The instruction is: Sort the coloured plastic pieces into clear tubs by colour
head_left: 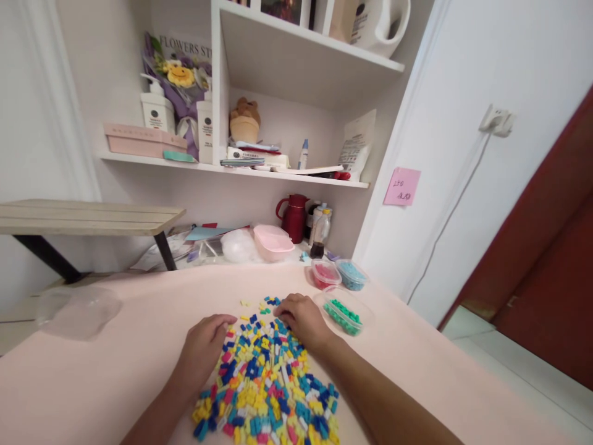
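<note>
A heap of small bricks (pixel 266 383) in yellow, blue, pink, white and orange lies on the pale pink table (pixel 115 371). My left hand (pixel 206 339) rests at the heap's left edge, fingers curled onto the bricks. At the far right edge of the heap is my right hand (pixel 303 318), knuckles up, its fingertips curled down among the bricks. What either hand pinches is hidden. Just right of my right hand stands a clear tub of green bricks (pixel 343 314). Behind it are a tub of red bricks (pixel 325 273) and a tub of light blue bricks (pixel 352 275).
A clear lid (pixel 78 309) lies at the table's left. At the back stand a pink bowl (pixel 272 242), a dark red jug (pixel 294 217) and bottles (pixel 320 226). A wooden bench top (pixel 83 216) juts in from the left. Shelves (pixel 241 167) hang above.
</note>
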The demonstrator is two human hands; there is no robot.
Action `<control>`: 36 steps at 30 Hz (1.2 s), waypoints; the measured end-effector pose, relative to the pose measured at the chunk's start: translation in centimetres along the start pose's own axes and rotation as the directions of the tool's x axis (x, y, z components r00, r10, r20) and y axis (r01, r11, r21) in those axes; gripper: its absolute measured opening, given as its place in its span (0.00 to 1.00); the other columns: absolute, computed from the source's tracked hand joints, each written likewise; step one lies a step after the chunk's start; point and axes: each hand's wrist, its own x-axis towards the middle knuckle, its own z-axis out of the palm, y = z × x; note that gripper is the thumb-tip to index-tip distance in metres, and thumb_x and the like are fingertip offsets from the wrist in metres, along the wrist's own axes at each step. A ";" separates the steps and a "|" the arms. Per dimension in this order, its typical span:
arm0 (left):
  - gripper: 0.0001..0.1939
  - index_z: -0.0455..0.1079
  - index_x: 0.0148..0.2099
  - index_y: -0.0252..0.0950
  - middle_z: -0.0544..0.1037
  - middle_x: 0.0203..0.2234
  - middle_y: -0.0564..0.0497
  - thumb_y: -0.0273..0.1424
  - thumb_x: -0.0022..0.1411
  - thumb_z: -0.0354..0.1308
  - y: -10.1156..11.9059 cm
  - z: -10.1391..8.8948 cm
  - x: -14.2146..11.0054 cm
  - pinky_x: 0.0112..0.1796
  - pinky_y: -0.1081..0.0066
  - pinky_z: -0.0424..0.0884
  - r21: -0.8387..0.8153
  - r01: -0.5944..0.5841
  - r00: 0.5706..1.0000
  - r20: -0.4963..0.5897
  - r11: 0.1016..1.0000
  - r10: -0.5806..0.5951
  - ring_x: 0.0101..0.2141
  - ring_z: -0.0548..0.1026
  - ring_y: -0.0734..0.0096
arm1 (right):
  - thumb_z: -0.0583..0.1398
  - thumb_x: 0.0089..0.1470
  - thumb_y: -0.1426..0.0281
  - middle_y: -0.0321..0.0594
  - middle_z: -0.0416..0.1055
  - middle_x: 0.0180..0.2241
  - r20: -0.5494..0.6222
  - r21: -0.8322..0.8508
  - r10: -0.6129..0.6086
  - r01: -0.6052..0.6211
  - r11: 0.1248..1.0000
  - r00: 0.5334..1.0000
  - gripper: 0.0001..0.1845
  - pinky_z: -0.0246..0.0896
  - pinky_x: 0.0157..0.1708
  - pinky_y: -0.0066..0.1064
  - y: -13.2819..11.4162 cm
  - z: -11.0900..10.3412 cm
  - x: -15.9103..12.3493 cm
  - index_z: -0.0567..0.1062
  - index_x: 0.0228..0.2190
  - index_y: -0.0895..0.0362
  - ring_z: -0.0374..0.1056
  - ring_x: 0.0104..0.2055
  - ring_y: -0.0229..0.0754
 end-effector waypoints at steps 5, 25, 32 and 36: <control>0.18 0.80 0.39 0.40 0.84 0.40 0.49 0.36 0.58 0.48 0.1 -0.1 0.1 0.50 0.62 0.72 0.004 -0.015 1.000 -0.006 1.000 0.015 0.44 0.79 0.61 | 0.60 0.57 0.76 0.39 0.79 0.39 -0.075 -0.034 0.020 -0.023 0.999 0.997 0.11 0.59 0.46 0.30 -0.3 -3.5 0.7 0.81 0.37 0.52 0.71 0.44 0.41; 0.19 0.80 0.40 0.41 0.83 0.42 0.50 0.40 0.58 0.50 0.4 -0.4 0.1 0.51 0.62 0.71 -0.024 0.039 0.999 0.002 0.999 -0.039 0.46 0.78 0.59 | 0.55 0.60 0.73 0.47 0.76 0.45 -0.136 -0.437 0.259 -0.292 0.851 0.956 0.14 0.53 0.48 0.41 -0.4 -9.0 0.2 0.81 0.37 0.53 0.64 0.51 0.53; 0.18 0.80 0.38 0.41 0.84 0.40 0.50 0.38 0.57 0.49 0.4 -0.2 0.2 0.50 0.64 0.72 -0.005 0.004 1.000 -0.016 1.000 -0.004 0.44 0.79 0.60 | 0.56 0.57 0.76 0.49 0.62 0.62 -0.115 -0.665 0.087 -0.142 0.733 0.990 0.16 0.32 0.63 0.59 1.5 -5.0 -1.2 0.83 0.38 0.56 0.44 0.68 0.64; 0.18 0.80 0.38 0.41 0.84 0.41 0.50 0.38 0.57 0.48 0.3 -0.1 0.1 0.50 0.64 0.72 0.005 0.004 1.000 -0.017 1.000 -0.004 0.44 0.79 0.60 | 0.58 0.56 0.76 0.44 0.60 0.64 -0.137 -0.703 0.063 -0.142 0.697 0.989 0.14 0.31 0.63 0.60 1.8 -3.8 -1.3 0.83 0.36 0.54 0.42 0.68 0.65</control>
